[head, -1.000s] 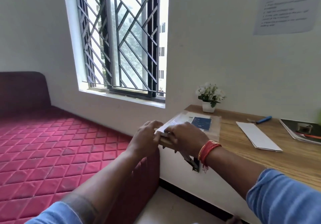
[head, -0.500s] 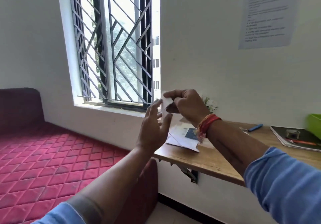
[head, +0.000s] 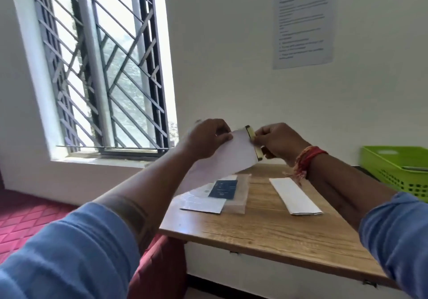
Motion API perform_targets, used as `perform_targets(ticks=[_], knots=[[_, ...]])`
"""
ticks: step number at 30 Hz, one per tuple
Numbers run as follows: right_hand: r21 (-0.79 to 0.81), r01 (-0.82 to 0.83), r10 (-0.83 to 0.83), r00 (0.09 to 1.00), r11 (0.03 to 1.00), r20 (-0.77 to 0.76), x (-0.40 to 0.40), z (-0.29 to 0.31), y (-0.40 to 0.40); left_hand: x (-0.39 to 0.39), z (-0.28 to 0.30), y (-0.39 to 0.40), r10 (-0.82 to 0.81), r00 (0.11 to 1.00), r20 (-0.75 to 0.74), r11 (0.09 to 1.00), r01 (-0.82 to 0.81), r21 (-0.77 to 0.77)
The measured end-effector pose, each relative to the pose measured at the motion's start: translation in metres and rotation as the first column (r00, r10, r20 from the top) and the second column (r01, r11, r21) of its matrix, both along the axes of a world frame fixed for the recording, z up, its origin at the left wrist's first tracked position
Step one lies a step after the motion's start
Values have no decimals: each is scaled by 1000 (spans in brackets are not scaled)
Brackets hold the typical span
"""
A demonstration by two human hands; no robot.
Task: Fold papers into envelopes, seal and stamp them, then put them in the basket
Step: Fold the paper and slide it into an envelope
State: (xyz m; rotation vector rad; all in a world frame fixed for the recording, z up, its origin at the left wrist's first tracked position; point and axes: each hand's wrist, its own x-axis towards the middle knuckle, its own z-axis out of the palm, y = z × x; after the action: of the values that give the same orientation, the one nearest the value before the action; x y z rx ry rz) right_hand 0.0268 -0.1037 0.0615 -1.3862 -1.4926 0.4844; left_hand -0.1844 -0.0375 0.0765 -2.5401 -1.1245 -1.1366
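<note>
Left hand now grips the envelope, no longer open. Right hand pinches its far edge, both raised above the bench.

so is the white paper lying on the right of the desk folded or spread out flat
Folded. The paper lies on the desk as a long narrow strip, with layered edges showing at its near end.

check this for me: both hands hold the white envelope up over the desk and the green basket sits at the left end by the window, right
Not quite. The head view shows the green basket at the right end of the desk, away from the window. Both hands, left and right, do hold the white envelope up.
</note>
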Motion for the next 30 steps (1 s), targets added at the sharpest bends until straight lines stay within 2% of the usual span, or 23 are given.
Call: perform_targets(ticks=[3,6,8,11,16,17,18,20,21,25,30], knots=[[-165,-42,11,983,985,-185,44,-32,6,44,-27,13,-22,997,-70,999,21,-28],[-248,-66,-40,917,966,-398,78,-64,10,87,-69,20,-49,993,-107,996,41,-75],[-306,-76,-78,883,949,-463,97,-80,12,111,-95,22,-114,988,-105,986,100,-131],[-382,-65,-122,886,922,-447,126,-95,22,138,-119,27,-214,962,-167,963,178,-204],[-440,24,-158,950,898,-270,151,-107,44,165,-132,41,-292,887,-357,940,198,-277],[-434,53,-137,977,899,-163,153,-109,47,167,-132,45,-285,876,-390,942,181,-284],[-410,104,-112,994,906,5,155,-111,50,170,-134,49,-282,871,-403,940,167,-297],[-270,191,-87,931,944,355,154,-113,54,170,-137,56,-276,882,-382,935,153,-320],[-219,192,-80,895,957,438,153,-116,58,169,-141,60,-279,890,-360,928,154,-339],[-164,83,31,804,983,594,145,-126,72,167,-157,72,-302,929,-214,897,201,-395],[-191,93,82,665,977,742,142,-128,89,169,-154,69,-261,929,-261,912,148,-384]])
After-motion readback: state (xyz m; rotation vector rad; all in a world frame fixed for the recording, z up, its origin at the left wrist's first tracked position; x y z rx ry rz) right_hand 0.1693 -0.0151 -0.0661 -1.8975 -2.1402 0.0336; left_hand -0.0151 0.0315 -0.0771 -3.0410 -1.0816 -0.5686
